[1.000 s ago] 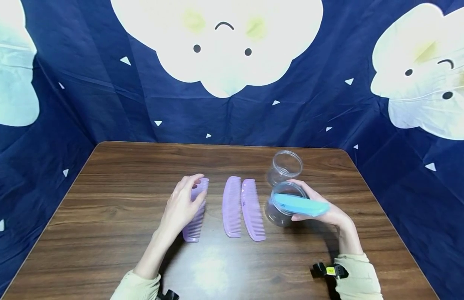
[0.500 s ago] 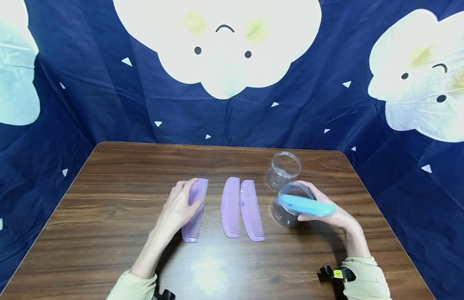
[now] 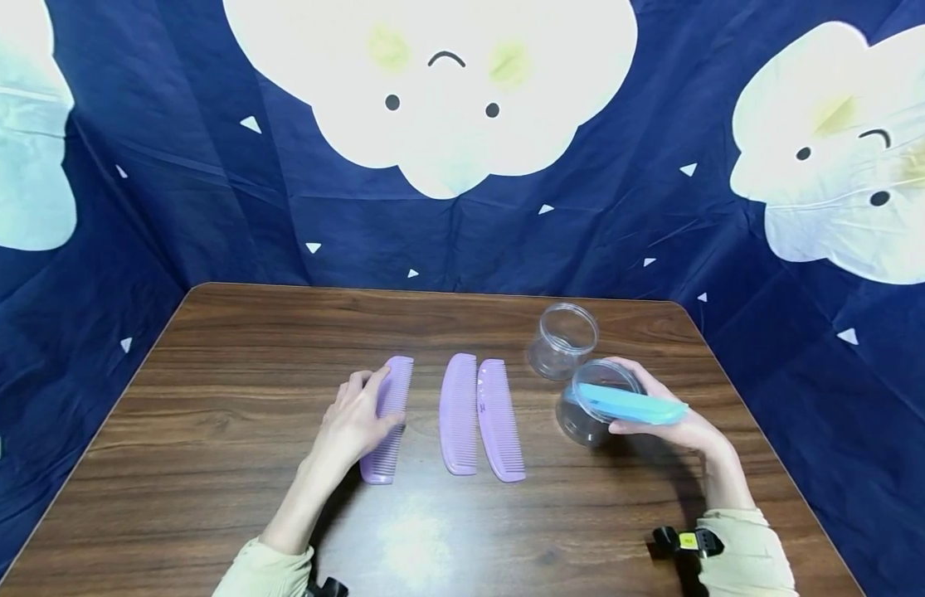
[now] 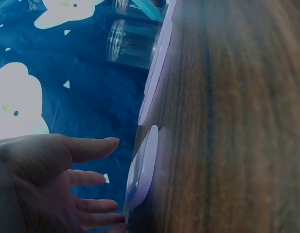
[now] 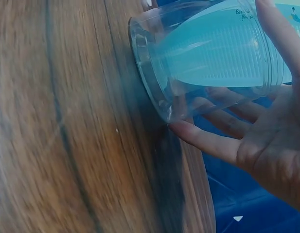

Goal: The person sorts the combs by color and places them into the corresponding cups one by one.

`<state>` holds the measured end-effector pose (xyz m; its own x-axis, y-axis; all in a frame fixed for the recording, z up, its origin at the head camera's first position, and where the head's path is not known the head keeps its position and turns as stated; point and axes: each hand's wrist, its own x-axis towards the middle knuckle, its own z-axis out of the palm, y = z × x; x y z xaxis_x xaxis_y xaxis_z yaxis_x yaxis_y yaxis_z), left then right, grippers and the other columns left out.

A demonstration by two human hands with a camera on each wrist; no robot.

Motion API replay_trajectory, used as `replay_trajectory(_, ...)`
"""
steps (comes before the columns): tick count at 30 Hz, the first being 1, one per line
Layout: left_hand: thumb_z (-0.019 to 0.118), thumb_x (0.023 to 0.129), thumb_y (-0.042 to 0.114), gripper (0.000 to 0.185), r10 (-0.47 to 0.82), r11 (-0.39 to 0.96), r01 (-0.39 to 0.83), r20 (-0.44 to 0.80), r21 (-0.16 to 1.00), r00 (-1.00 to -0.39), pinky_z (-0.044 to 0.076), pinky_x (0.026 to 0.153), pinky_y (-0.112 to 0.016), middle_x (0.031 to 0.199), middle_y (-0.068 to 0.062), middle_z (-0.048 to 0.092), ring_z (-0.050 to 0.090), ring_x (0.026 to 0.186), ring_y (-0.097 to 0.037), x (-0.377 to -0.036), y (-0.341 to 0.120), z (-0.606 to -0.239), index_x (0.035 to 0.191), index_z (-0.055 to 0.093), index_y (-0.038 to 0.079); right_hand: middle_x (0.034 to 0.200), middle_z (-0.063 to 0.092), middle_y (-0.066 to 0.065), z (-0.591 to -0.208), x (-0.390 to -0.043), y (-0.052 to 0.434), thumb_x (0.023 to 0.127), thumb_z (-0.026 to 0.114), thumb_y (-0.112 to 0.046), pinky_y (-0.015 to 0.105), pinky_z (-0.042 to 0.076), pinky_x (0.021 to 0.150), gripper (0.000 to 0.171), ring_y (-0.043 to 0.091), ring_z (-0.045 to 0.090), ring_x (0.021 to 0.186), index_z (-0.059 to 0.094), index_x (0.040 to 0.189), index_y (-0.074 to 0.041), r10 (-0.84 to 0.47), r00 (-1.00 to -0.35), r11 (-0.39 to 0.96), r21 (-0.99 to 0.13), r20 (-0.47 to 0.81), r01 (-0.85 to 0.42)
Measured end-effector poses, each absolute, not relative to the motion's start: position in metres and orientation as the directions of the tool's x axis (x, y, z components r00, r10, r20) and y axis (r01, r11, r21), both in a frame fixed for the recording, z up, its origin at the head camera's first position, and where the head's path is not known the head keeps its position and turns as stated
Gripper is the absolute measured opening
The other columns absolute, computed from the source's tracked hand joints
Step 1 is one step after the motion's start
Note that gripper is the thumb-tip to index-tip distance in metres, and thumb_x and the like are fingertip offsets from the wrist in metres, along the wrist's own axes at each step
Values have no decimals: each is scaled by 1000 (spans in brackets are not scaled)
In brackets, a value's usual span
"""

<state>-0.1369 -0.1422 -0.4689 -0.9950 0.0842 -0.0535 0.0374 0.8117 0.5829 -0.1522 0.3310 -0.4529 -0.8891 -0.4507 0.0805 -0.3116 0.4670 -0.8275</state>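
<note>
The right hand [image 5: 276, 138] grips a clear jar [image 5: 188, 99] at upper right, fingers [image 5: 205, 140] on two sides; a blue comb [image 5: 220, 53] sits inside; the bench [image 5: 30, 121] spans the left.

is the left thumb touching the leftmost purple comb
Apart: the left wrist view shows a gap, with blue backdrop visible between the left thumb and the leftmost purple comb.

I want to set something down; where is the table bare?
Most room: the table between its left edge and the left hand. Also bare: between the purple combs and back edge. Crowded: right of them, where two jars, a blue comb and the right hand bunch together.
</note>
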Motion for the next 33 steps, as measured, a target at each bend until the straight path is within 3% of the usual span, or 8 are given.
replay_trajectory(8,76,87,33,84,95,865,28,-109,500,-990,37,108,-74,159,-32,34,36,146,-51,-140,-134,-472,158,37,10,154,48,13,-455,-155,342,79,86,-4,8,40,102,93,10,50,135,36,156,-16,-427,-900,482,-818,95,-314)
replay_trajectory(15,79,85,32,87,77,901,27,-100,434,-992,36,107,-77,155,-37,37,37,144,-53,-138,-127,-473,157,38,4,153,47,15,-455,-159,349,81,85,-5,8,39,100,92,2,49,132,33,157,-13,-405,-909,524,-789,99,-319)
replay_trajectory(27,76,85,19,78,88,922,58,-60,383,-994,43,100,-76,148,-39,44,42,138,-53,-137,-124,-472,152,41,1,154,46,15,-455,-166,356,84,82,-6,8,39,98,90,5,48,131,31,159,-14,-349,-931,553,-778,108,-298)
replay_trajectory(33,73,85,15,74,87,924,62,-48,378,-995,47,94,-74,145,-38,47,45,135,-52,-137,-123,-471,151,43,-1,158,41,14,-456,-169,359,88,80,-16,9,38,96,92,22,44,137,25,162,-20,-288,-955,630,-736,75,-248)
